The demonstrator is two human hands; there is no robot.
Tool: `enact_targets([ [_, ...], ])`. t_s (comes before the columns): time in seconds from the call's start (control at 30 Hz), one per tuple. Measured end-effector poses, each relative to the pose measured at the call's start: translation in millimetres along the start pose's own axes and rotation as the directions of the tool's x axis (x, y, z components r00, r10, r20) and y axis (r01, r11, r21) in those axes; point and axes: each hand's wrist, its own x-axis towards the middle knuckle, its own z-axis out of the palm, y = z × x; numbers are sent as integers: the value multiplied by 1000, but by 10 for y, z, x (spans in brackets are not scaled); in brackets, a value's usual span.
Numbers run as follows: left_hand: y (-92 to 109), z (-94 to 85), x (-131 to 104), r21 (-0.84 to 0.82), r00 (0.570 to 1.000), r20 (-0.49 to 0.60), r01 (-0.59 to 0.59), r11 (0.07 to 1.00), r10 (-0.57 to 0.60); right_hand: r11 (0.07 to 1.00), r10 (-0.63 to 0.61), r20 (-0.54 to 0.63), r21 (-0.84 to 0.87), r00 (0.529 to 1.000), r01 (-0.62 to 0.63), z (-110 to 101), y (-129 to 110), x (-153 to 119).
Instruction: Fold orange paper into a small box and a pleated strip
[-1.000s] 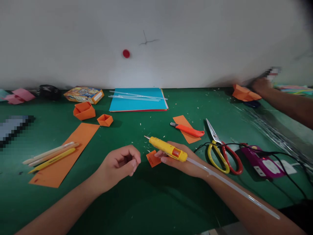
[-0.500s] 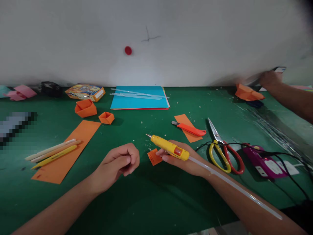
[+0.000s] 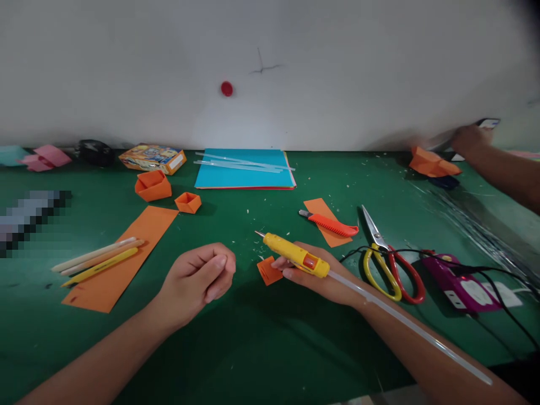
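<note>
My left hand (image 3: 200, 275) is closed in a loose fist, thumb pressed against the curled fingers, and no object shows in it. It hovers over the green table, left of a small folded orange paper square (image 3: 269, 271). In my right hand (image 3: 314, 284) is a yellow glue gun (image 3: 295, 255), its metal nozzle pointing forward and left. A long clear glue stick (image 3: 405, 318) runs out of its back end along my right forearm. My right fingertips are at the paper square's right edge; whether they touch it I cannot tell.
Scissors (image 3: 382, 247), an orange cutter (image 3: 333, 223) on a paper strip, and a purple power socket (image 3: 462, 284) with black cables lie right. Left are orange paper boxes (image 3: 153, 185) and pencils (image 3: 101, 261) on orange paper. Blue sheets (image 3: 244, 177) lie behind. Another person's hand (image 3: 470, 140) is far right.
The whole view has shifted slightly, so table items appear a little further right. My left hand has moved slightly left, its fingers curled tighter. My right hand keeps hold of the glue gun.
</note>
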Motion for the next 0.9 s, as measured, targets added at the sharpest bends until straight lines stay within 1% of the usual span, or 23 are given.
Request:
enact_targets([
  [0.1, 45, 53, 12, -70, 1000, -20, -2, 998, 0, 1000, 3, 5, 3, 1000, -3, 2, -28, -7],
  [0.17, 62, 76, 16, -105, 999, -37, -23, 994, 19, 1000, 6, 7, 1, 1000, -6, 0, -54, -15],
  [0.23, 63, 77, 16, -75, 996, -61, -63, 995, 58, 1000, 8, 7, -4, 1000, -8, -1, -68, -19],
  [0.33, 46, 45, 17, 18, 990, -102, -97, 995, 99, 1000, 7, 5, -1, 1000, -7, -2, -50, -15],
  [0.57, -11, -51, 36, 51, 984, -167, -46, 998, 54, 1000, 11, 2, -27, 1000, -11, -8, -39, -14],
  [0.7, 22, -81, 34, 112, 985, -167, -18, 994, 37, 1000, 9, 12, -26, 1000, -8, -18, -41, -11],
  [0.77, 62, -96, 1, 148, 989, -145, -10, 989, 31, 1000, 10, 16, -17, 1000, -10, -19, -26, -8],
  [0.83, 79, -149, -92, 164, 995, -90, -15, 986, 30, 1000, 3, 16, -3, 1000, -3, -16, -10, -6],
  [0.9, 44, -269, -273, 164, 997, -57, -37, 986, 47, 1000, -1, 20, 10, 1000, 1, -10, -1, -7],
])
